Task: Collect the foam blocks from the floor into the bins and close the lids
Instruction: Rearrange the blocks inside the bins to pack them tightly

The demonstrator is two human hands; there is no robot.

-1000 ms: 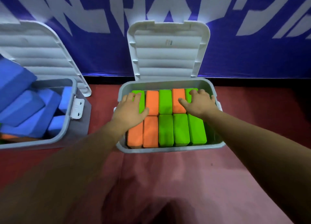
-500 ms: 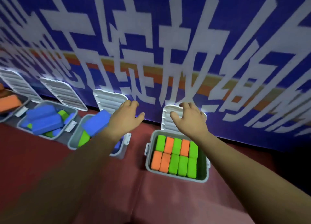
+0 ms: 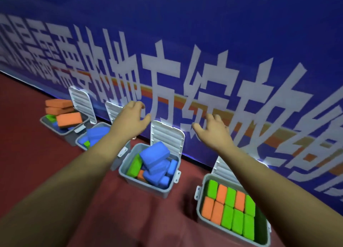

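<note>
Several grey bins stand in a row along the blue wall, all with lids raised. The nearest bin (image 3: 199, 206) at lower right holds neat rows of green and orange foam blocks (image 3: 230, 209). The bin to its left (image 3: 133, 180) is heaped with blue blocks (image 3: 155, 154) plus a green and an orange one. Farther left, one bin (image 3: 79, 144) holds blue blocks and the farthest bin (image 3: 53, 128) is piled with orange blocks (image 3: 68, 119). My left hand (image 3: 130, 120) and my right hand (image 3: 213, 131) are both lifted in the air above the bins, fingers spread, holding nothing.
A blue banner wall (image 3: 204, 42) with large white characters runs diagonally behind the bins. Red floor mat (image 3: 37, 163) spreads to the left and in front. The raised lids (image 3: 167, 137) lean back against the wall.
My hands have lifted off the green and orange blocks and risen. The view has swung left and pulled back, so more bins along the wall have come into sight.
</note>
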